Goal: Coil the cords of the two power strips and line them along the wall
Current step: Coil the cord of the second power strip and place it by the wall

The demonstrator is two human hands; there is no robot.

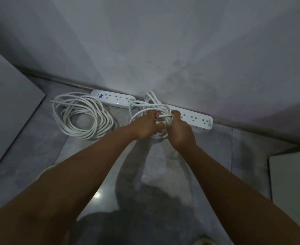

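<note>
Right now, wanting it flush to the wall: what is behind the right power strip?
Only the wall, which the right power strip lies along. The left hand, right hand and gripped cord cover its left end; that part is unseen.

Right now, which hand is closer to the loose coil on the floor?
Left. The left hand, gripping the second cord, is just right of that coil; the right hand is farther right.
</note>
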